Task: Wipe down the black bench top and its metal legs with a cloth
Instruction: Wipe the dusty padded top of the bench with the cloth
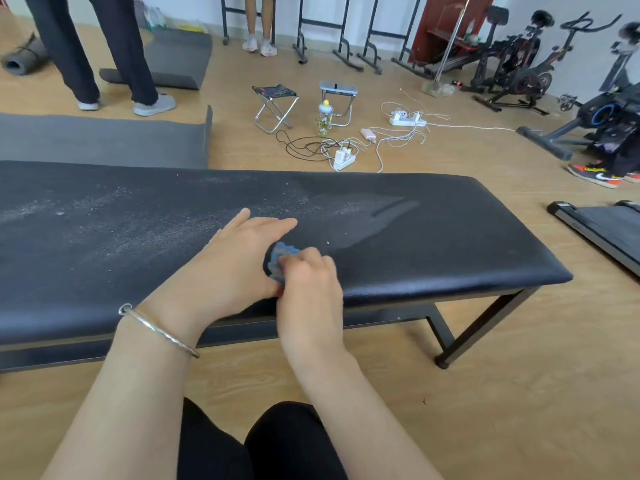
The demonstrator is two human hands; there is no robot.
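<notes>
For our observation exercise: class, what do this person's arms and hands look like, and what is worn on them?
Both forearms are bare, with no sleeves or gloves showing. A thin silver bangle circles the wrist of the left hand; the right hand and its wrist wear nothing visible.

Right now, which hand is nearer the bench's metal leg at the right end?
Right. The right hand pinches the cloth on the bench top, on the side towards the leg; the left hand lies beside it, farther left of the leg.
</notes>
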